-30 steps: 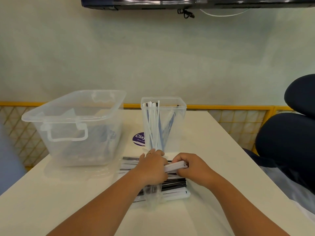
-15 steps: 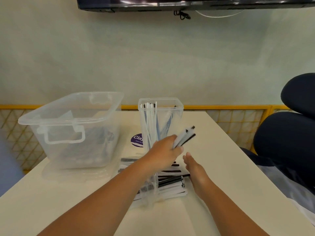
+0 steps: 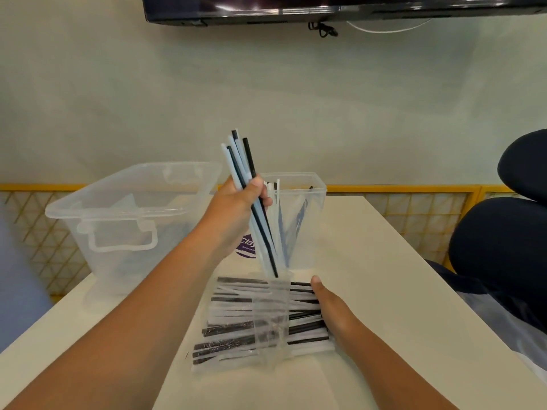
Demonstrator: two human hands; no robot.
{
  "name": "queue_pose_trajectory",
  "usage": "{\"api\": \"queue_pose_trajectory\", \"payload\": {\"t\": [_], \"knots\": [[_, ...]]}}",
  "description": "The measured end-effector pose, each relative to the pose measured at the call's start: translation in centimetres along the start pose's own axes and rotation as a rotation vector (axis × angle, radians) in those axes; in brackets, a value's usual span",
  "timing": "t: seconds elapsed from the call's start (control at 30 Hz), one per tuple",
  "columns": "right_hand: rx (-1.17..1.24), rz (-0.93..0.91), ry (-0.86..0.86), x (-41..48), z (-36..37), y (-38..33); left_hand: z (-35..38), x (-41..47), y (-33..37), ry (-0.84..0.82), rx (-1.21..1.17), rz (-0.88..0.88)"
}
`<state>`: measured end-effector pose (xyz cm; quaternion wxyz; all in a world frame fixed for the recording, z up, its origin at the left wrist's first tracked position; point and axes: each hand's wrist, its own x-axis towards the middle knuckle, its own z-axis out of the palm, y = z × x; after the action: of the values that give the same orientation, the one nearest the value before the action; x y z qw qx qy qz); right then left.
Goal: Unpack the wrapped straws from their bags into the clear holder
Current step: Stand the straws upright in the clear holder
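Note:
My left hand [image 3: 236,202] grips a small bundle of wrapped straws [image 3: 241,161], black and white, held nearly upright in front of the clear holder [image 3: 307,202]. The holder stands at the table's middle with several straws inside. A pile of wrapped straws [image 3: 251,321], partly in a clear bag [image 3: 270,318], lies on the table before it. My right hand [image 3: 328,306] rests with straight fingers against the pile's right ends.
A large clear tub [image 3: 127,214] stands at the left on the white table [image 3: 384,276]. A purple sticker [image 3: 245,247] lies between tub and holder. A dark chair [image 3: 503,247] is at the right. A yellow lattice rail runs behind the table.
My left hand has lifted a bundle of straws from the pile and raised it upright beside the holder. My right hand let go of the straws and now lies along the pile's right end.

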<state>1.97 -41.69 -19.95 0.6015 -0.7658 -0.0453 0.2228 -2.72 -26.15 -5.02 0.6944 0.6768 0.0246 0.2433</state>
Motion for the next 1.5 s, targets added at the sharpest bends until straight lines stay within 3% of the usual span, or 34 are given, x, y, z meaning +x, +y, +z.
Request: {"api": "queue_pose_trajectory", "payload": {"t": [0.13, 0.3, 0.37, 0.53, 0.73, 0.97, 1.17, 1.5], "knots": [[-0.010, -0.076, 0.031, -0.2, -0.3, -0.8, -1.7, -0.2, -0.1, -0.011, 0.171, 0.035], [0.066, -0.391, 0.298, 0.4, -1.2, -2.7, -2.2, -1.6, -3.8, -0.106, 0.419, -0.077], [0.076, -0.456, 0.300, 0.5, -1.4, -3.8, -2.2, -2.0, -5.6, -0.138, 0.430, -0.106], [-0.311, -0.633, 0.244, 0.0, -1.0, -6.5, -2.0, -2.5, -8.6, -0.151, 0.413, -0.160], [-0.493, -0.683, 0.145, -1.1, 0.6, -9.0, -2.3, -2.5, -9.7, -0.166, 0.366, -0.162], [-0.522, -0.721, -0.023, -1.2, 2.2, -14.4, -2.1, -0.5, -6.4, -0.300, 0.348, 0.004], [-0.562, -0.897, 0.080, -2.7, 2.7, -19.2, -1.2, 0.8, -2.8, -0.328, 0.308, 0.084], [-0.271, -0.797, 0.161, -3.0, 0.5, -26.1, 2.2, 4.6, 0.4, -0.267, 0.184, 0.126]]}}
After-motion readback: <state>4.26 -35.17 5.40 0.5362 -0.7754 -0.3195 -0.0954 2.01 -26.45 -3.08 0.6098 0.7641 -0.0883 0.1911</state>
